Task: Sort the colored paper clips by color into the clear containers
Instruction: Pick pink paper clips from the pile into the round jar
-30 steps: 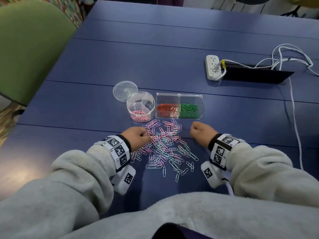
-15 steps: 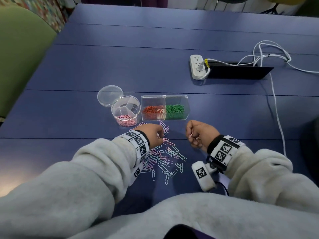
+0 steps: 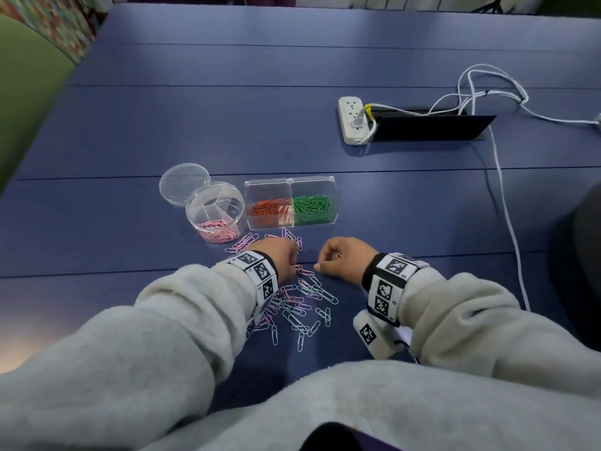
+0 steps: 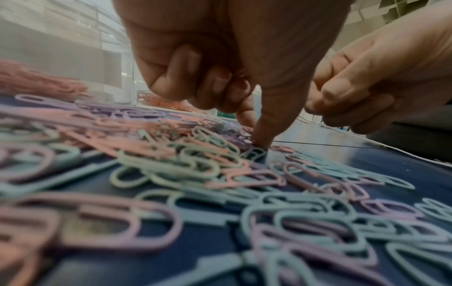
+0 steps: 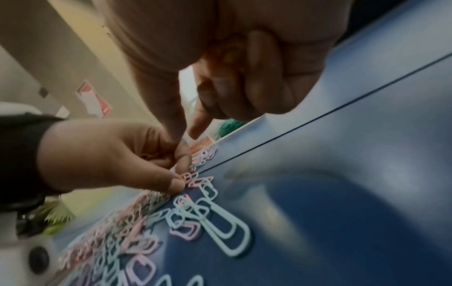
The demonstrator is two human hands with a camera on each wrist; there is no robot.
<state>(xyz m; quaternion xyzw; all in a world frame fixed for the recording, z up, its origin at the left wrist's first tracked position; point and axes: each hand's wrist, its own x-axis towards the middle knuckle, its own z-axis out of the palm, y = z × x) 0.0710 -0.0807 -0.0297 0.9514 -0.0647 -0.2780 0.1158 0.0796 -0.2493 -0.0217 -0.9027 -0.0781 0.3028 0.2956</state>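
A loose pile of pastel pink, lilac and pale blue paper clips (image 3: 302, 301) lies on the blue table in front of the containers. My left hand (image 3: 294, 266) is over the pile's far edge, fingers curled. Its thumb and forefinger pinch pink clips (image 5: 187, 177) at the table surface. In the left wrist view one fingertip (image 4: 261, 142) presses down among the paper clips (image 4: 195, 164). My right hand (image 3: 320, 263) hovers just right of the pile with curled fingers that hold a small pale clip (image 3: 338, 255). The two hands are nearly touching.
A round clear divided tub (image 3: 198, 209) holds pink clips, with its lid (image 3: 184, 188) behind it. To its right, a clear two-part box (image 3: 332, 187) holds orange and green clips. A white power strip (image 3: 353, 123) and cables (image 3: 507, 222) lie at the right. A green chair (image 3: 26, 92) stands at the left.
My left hand has moved right across the pile, close to the right hand. The right hand has turned slightly, and clips now show in its curled fingers.
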